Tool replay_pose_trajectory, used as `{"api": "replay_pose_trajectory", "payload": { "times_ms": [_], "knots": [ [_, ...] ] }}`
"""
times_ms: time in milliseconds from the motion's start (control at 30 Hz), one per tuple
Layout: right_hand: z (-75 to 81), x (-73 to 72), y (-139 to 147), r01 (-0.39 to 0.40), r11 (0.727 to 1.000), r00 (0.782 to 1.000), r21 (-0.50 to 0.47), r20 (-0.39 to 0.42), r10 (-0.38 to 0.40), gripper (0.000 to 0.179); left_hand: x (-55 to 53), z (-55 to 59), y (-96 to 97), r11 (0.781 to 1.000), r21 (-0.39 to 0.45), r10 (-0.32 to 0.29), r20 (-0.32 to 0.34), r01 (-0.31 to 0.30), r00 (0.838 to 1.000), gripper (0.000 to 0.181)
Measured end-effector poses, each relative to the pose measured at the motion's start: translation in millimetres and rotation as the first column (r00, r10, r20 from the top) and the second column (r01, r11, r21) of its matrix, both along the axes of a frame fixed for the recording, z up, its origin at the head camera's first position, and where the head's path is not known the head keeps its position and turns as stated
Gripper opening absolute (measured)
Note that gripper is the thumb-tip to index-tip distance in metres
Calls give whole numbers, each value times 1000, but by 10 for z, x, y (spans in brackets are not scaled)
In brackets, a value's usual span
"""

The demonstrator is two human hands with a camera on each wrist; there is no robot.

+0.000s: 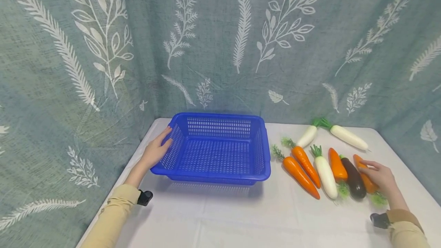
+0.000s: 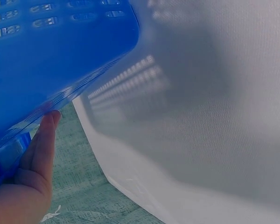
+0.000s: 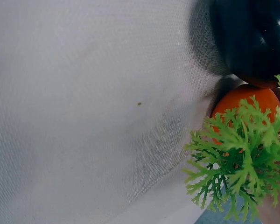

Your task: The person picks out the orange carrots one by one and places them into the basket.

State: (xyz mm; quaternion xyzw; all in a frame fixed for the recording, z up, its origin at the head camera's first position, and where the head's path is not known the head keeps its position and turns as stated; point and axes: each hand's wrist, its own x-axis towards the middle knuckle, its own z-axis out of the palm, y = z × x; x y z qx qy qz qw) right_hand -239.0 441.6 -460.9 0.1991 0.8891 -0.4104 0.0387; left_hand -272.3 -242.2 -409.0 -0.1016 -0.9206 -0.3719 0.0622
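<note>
My left hand (image 1: 155, 151) holds the left rim of a blue plastic basket (image 1: 220, 178), which has slotted walls and nothing in it. In the left wrist view, fingers (image 2: 43, 149) lie against the basket's outer wall (image 2: 60, 51); the thumb is hidden there. Over at the right, my right hand (image 1: 380, 177) grips the rightmost orange carrot (image 1: 358, 160) from above. The leafy green top of that carrot (image 3: 242, 158) points toward me and covers most of the hand in the right wrist view. A dark eggplant (image 1: 355, 181) lies right beside this carrot.
Left of the eggplant lie a short carrot (image 1: 337, 163), a white radish (image 1: 325, 175) and two long carrots (image 1: 299, 175). Behind them are two more white radishes (image 1: 348, 137). A white cloth covers the table (image 1: 224, 217). A green leaf-patterned curtain (image 1: 220, 49) hangs around the table.
</note>
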Motion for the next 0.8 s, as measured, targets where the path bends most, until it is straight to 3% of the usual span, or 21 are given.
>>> {"api": "replay_pose_trajectory", "payload": {
  "times_ms": [433, 600, 800],
  "knots": [
    [54, 20, 36, -86, 995, 996, 42, 22, 86, 77, -3, -24, -14, 1000, 8, -3, -24, 3, 1000, 49],
    [62, 36, 28, -78, 992, 997, 96, -7, 79, 76, -19, -49, -13, 1000, 14, -3, -17, 4, 1000, 49],
    [51, 59, 18, -56, 994, 998, 90, -20, 58, 71, -19, -44, -18, 1000, 12, -2, -8, 2, 1000, 50]
  ]
}}
